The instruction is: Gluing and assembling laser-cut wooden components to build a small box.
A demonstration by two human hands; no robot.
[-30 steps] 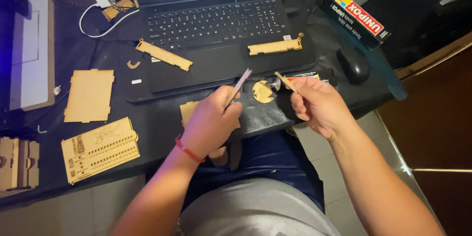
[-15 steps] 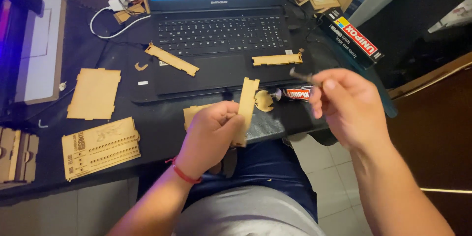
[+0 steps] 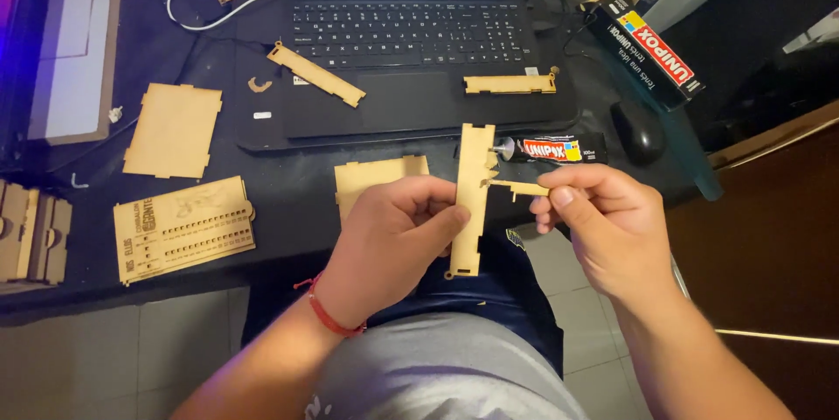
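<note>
The left hand (image 3: 389, 241) grips a long wood strip (image 3: 472, 197) upright at mid-frame; the right hand (image 3: 607, 228) pinches a small wood piece (image 3: 523, 187) against it. A black glue tube (image 3: 551, 150) lies just above, near the dark tabletop (image 3: 288, 180) edge. A long black box (image 3: 645, 46) sits upper right.

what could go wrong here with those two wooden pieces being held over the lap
1. The left hand pinches the long wooden strip only near its middle while the right hand presses the small wooden piece into its edge; thin notched tabs might snap.
2. Both pieces sit past the desk edge, so a slip would likely drop them to the floor.
3. The glue tube lies nozzle toward the strip; it may smear glue if bumped.
</note>
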